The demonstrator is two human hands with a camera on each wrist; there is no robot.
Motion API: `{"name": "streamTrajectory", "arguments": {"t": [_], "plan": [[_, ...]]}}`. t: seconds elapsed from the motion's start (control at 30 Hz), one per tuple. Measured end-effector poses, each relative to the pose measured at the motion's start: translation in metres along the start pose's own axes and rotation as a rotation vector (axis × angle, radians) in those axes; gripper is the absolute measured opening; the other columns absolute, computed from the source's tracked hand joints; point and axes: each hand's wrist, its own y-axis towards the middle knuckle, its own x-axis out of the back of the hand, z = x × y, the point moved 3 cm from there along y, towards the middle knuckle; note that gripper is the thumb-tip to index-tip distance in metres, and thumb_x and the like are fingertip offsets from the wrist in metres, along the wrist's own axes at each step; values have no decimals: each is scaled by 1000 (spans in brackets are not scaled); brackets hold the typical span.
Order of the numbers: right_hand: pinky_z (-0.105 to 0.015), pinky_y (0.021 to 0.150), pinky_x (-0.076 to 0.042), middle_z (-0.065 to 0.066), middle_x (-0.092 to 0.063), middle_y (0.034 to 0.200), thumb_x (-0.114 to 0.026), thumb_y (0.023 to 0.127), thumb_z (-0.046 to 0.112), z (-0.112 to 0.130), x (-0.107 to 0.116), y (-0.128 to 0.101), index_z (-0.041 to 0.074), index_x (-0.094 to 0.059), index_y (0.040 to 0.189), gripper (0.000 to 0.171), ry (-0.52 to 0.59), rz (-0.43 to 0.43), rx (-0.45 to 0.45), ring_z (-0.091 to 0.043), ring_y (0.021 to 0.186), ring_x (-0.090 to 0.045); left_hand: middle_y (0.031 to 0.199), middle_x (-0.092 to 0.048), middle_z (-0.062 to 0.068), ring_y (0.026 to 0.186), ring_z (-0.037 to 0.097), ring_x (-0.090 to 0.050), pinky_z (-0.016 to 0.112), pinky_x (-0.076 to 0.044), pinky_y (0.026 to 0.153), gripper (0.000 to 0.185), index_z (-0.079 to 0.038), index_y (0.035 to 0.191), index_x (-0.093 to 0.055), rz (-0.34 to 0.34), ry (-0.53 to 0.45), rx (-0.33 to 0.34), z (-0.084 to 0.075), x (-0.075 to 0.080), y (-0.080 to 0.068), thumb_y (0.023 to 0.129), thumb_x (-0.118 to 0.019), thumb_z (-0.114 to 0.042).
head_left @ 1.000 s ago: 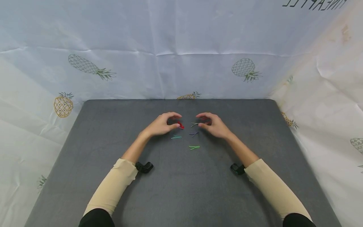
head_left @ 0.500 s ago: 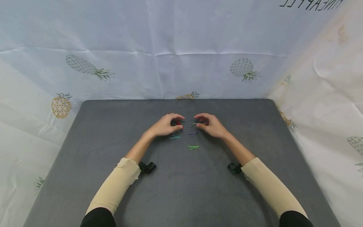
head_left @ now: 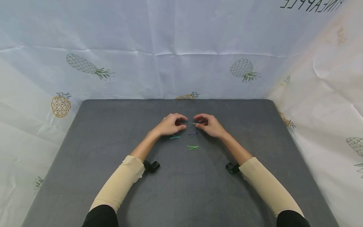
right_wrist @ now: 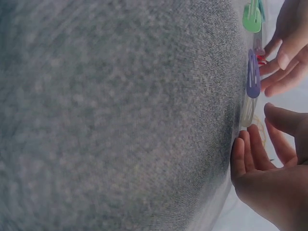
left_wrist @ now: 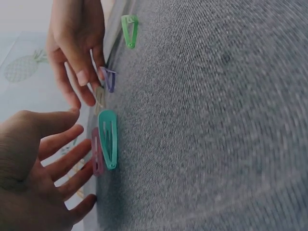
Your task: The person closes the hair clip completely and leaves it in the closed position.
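Note:
My left hand is beside a red hair clip, its fingers spread and loosely bent. A pink snap clip shows by those fingers in the left wrist view, behind a teal one. Across from it, my right hand curves loosely beside a cream snap clip. In the right wrist view its fingertips are right at the clip's near end. Thumb and fingers stand apart on both hands. A purple clip and a green one lie nearer the body.
The clips lie on a grey cloth-covered table. Behind it hangs a pale curtain printed with pineapples, and more of it runs along both sides. Each wrist carries a small black camera mount, such as the left one.
My left hand has shifted to the right, over the red clip, which now shows less. The right hand has hardly moved. The loose clips lie as before.

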Motion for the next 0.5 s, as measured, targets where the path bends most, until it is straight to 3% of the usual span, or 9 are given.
{"name": "streamTrajectory", "arguments": {"t": [0.5], "plan": [[-55,108,-55,-25,-71,139,-72,103,5,-5,-1,4,-2,-69,138,36,-16,-13,-18,-40,127,-68,140,-72,12,125,32,-64,56,-47,106,34,-12,135,-76,-39,78,73,-3,-9,10,103,-74,-24]]}}
